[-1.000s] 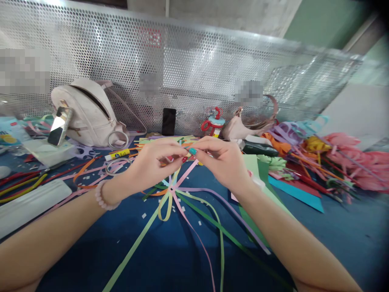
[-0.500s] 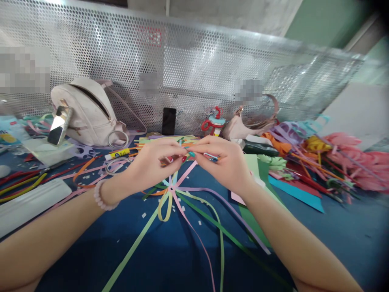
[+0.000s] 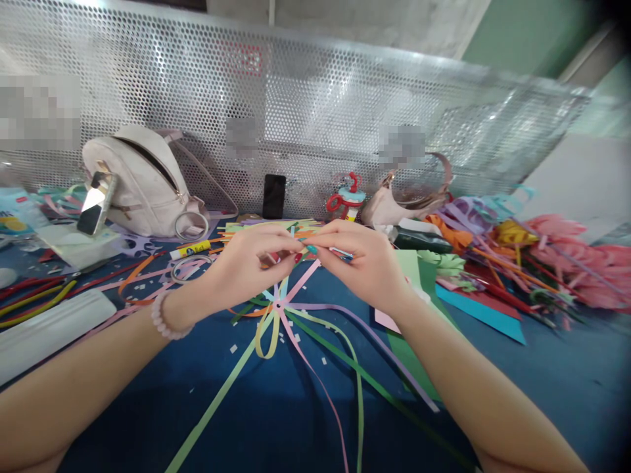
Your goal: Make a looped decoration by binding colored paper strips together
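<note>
My left hand (image 3: pixel 249 263) and my right hand (image 3: pixel 362 259) meet fingertip to fingertip above a blue table (image 3: pixel 276 407). Both pinch the upper ends of thin coloured paper strips (image 3: pixel 296 282). The strips are joined at one point (image 3: pixel 280 306) and fan out toward me in pink, green, lilac and yellow. My left wrist wears a pale bead bracelet (image 3: pixel 162 322). What exactly sits between the fingertips is too small to make out beyond the strips.
A white backpack (image 3: pixel 135 184) leans on a perforated metal screen (image 3: pixel 296 112) at the back left. A glue stick (image 3: pixel 190 249), a black phone (image 3: pixel 274 196), a small toy bottle (image 3: pixel 345 197) and heaps of paper flowers (image 3: pixel 542 256) lie around. Green and teal paper sheets (image 3: pixel 444 295) rest at my right.
My right hand has shifted slightly left and down against the left fingertips over the second. The strips on the table have barely moved.
</note>
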`<state>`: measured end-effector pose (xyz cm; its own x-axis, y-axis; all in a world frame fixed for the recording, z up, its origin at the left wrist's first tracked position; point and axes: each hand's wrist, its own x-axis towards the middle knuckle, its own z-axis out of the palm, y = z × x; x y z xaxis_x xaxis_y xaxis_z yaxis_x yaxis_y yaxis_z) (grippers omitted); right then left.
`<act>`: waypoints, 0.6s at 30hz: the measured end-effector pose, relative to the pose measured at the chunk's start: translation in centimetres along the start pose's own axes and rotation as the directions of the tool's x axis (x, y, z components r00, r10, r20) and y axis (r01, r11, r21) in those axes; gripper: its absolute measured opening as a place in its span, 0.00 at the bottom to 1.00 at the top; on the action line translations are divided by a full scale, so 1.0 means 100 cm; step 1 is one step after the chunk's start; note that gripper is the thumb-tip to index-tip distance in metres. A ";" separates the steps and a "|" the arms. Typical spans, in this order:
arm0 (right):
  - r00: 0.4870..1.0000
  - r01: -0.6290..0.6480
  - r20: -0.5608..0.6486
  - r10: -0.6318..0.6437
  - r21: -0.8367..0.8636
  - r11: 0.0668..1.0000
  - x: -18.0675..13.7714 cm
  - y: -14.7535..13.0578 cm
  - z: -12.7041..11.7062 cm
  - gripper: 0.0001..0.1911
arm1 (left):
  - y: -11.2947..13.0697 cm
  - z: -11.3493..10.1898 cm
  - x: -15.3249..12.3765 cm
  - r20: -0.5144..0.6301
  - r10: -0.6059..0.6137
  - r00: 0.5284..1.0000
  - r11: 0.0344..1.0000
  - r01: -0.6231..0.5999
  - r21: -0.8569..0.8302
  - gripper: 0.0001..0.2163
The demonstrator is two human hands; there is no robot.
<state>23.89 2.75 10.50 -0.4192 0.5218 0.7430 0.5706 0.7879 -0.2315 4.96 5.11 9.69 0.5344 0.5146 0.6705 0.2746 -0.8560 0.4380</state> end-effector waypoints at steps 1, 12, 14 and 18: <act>1.000 -0.005 0.003 0.005 0.004 1.000 0.000 0.000 0.000 0.10 | 0.000 0.000 0.000 0.000 -0.004 1.000 1.000 0.004 -0.004 0.07; 0.998 0.046 -0.027 -0.048 -0.099 0.994 0.000 0.000 0.001 0.09 | -0.003 0.001 0.000 0.021 -0.045 0.999 0.999 0.045 -0.029 0.07; 0.993 0.086 -0.059 -0.098 -0.183 0.979 -0.001 0.000 0.003 0.09 | -0.003 0.002 0.000 0.024 -0.041 0.999 0.999 0.041 -0.030 0.07; 0.977 0.138 -0.108 -0.184 -0.337 0.931 -0.003 -0.001 0.005 0.09 | -0.005 0.002 0.000 0.010 -0.037 0.999 0.999 0.037 -0.020 0.07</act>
<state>23.60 2.63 9.95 -0.4379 0.3299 0.8363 0.7119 0.6954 0.0985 5.02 5.50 9.34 0.5323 0.5450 0.6478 0.2780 -0.8353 0.4743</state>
